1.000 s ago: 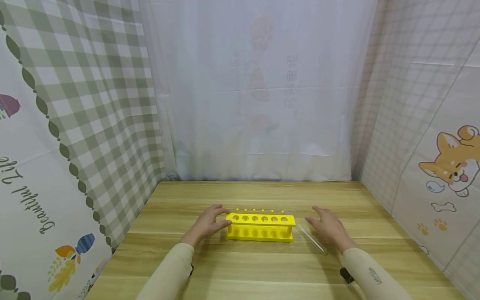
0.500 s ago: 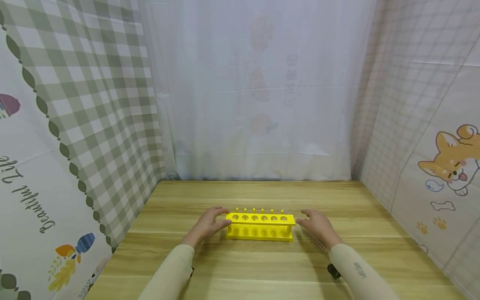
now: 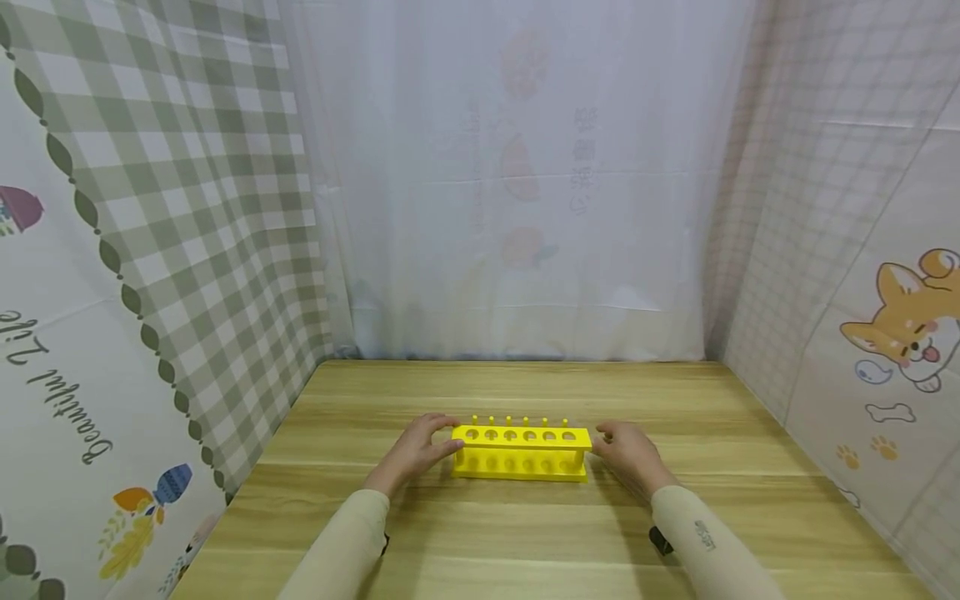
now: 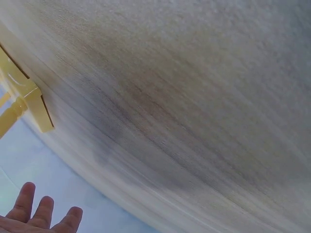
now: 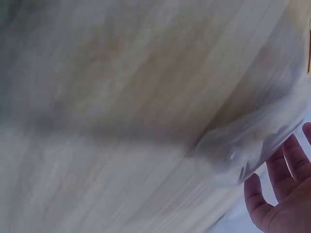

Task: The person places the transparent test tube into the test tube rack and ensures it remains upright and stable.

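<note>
A yellow test tube rack (image 3: 521, 444), with a row of round holes and a row of pegs behind them, stands upright on the wooden table. My left hand (image 3: 412, 452) holds its left end between thumb and forefinger. In the left wrist view a corner of the rack (image 4: 31, 97) shows, and the other fingers (image 4: 43, 213) are spread. Just past the rack's right end, my right hand (image 3: 632, 457) pinches a clear glass test tube (image 5: 238, 150). The tube's rounded end points back toward the wrist camera; the head view hides it behind the hand.
Pale wood-grain table (image 3: 480, 533) spreads around the rack. A green checked cloth (image 3: 225, 208) hangs at the left, a white curtain (image 3: 420, 250) at the back, and a cloth with a cartoon dog (image 3: 911, 329) at the right.
My right hand has moved left to the rack's right end and closed on the tube, which lay in view on the table before. My left hand and the rack stay in place.
</note>
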{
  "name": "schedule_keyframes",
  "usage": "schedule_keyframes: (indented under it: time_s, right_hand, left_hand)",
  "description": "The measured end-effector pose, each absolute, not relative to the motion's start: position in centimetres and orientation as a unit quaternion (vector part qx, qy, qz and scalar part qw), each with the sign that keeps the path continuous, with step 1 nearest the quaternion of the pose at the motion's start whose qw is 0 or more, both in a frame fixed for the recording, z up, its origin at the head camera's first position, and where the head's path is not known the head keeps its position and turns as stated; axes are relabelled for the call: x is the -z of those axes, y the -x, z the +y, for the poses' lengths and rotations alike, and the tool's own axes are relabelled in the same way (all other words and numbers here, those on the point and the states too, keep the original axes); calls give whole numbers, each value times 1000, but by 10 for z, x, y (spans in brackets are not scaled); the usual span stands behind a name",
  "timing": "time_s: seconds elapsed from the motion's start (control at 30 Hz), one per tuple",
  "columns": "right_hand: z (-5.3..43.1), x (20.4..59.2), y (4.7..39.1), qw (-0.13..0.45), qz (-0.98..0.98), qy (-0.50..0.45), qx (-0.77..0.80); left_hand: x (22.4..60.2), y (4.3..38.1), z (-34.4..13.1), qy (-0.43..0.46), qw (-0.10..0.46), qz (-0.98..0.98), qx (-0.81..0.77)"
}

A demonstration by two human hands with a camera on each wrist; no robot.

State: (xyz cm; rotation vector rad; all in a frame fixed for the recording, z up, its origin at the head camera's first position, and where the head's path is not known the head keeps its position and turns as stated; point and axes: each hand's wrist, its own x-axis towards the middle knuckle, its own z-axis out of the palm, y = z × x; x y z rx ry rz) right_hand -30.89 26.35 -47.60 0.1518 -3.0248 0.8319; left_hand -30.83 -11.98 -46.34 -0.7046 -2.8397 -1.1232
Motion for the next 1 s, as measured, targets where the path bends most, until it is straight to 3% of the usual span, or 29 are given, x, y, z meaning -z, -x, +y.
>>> schedule_keyframes:
  time_s: [1.0]
  right_hand:
    - [267,471,311,9,-973,-51,-223]
  left_hand:
    - [465,313,-120,215,0,-907,361]
